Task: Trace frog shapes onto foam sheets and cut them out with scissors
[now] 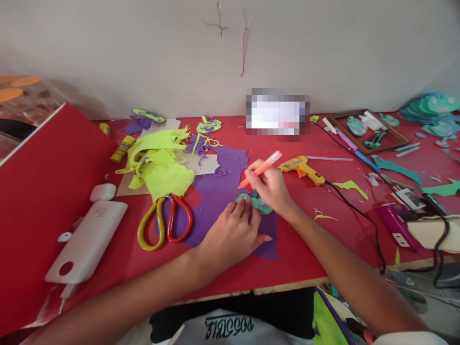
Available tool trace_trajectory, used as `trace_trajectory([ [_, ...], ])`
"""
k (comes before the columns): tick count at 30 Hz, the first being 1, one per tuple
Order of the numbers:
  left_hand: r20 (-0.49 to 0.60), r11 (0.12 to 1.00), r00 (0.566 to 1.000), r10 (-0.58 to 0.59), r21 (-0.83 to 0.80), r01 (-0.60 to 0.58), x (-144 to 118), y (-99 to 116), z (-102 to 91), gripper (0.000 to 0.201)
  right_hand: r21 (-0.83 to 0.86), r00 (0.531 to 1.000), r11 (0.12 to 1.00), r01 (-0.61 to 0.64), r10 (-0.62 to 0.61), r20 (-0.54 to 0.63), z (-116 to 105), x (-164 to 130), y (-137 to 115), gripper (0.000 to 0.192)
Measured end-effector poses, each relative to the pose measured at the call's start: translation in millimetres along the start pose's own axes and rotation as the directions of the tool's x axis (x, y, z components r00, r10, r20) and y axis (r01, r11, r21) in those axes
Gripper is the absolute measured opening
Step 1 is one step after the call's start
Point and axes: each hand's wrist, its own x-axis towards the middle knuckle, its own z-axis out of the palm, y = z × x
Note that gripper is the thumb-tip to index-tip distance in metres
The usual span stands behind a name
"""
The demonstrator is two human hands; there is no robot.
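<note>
With bent fingers, my left hand (232, 225) holds a flat green cutout (263, 206) down against a purple sheet (212, 191). The fingers cover part of the cutout, and the thumb is spread to the right. My right hand (268, 184) grips an orange pen (264, 168) with a pale rear end. The pen slants, its point down and to the left, close to the cutout's upper edge; whether it touches the sheet I cannot tell. Left of my left hand lie scissors (166, 223) with one yellow and one red handle, blades hidden under yellow-green scraps (167, 175).
A yellow glue gun (304, 168) with a black cord lies right of my right hand. A white power bank (88, 242) is at left beside a red panel (46, 201). At the right back are a wooden frame (368, 129) and stacked teal cutouts (431, 110).
</note>
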Motion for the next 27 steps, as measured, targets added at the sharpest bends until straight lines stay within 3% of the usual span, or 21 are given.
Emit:
trace_trajectory([
  [4, -0.002, 0.984, 1.000, -0.006, -0.181, 0.005, 7, -30, -3.8, 0.023, 0.110, 0.968, 0.994, 0.024, 0.004, -0.249, -15, 0, 3, 0.028],
  [7, -0.016, 0.934, 0.998, -0.054, -0.354, 0.045, 12, -54, 0.8, 0.038, 0.059, 0.958, 0.994, 0.090, -0.071, -0.277, -21, -6, 3, 0.029],
  [9, -0.003, 0.867, 0.994, -0.107, -0.490, 0.092, 14, -67, 4.7, 0.044, 0.030, 0.973, 0.989, 0.143, -0.135, -0.187, -20, -11, 1, 0.028],
  [11, 0.027, 0.785, 0.989, -0.147, -0.605, 0.133, 15, -75, 7.0, 0.050, 0.048, 0.985, 0.983, 0.175, -0.174, -0.017, -16, -14, 0, 0.025],
  [15, 0.058, 0.669, 0.985, -0.162, -0.727, 0.153, 15, -83, 7.2, 0.056, 0.050, 0.938, 0.979, 0.200, -0.206, 0.278, -8, -17, 0, 0.021],
  [21, 0.092, 0.648, 0.976, -0.196, -0.734, 0.200, 16, -84, 5.3, 0.043, -0.015, 0.895, 0.968, 0.250, -0.226, 0.385, -4, -14, 2, 0.022],
  [27, 0.037, 0.686, 0.985, -0.168, -0.713, 0.144, 18, -82, 8.4, 0.028, -0.067, 0.880, 0.956, 0.287, -0.235, 0.412, -4, -13, -4, 0.026],
])
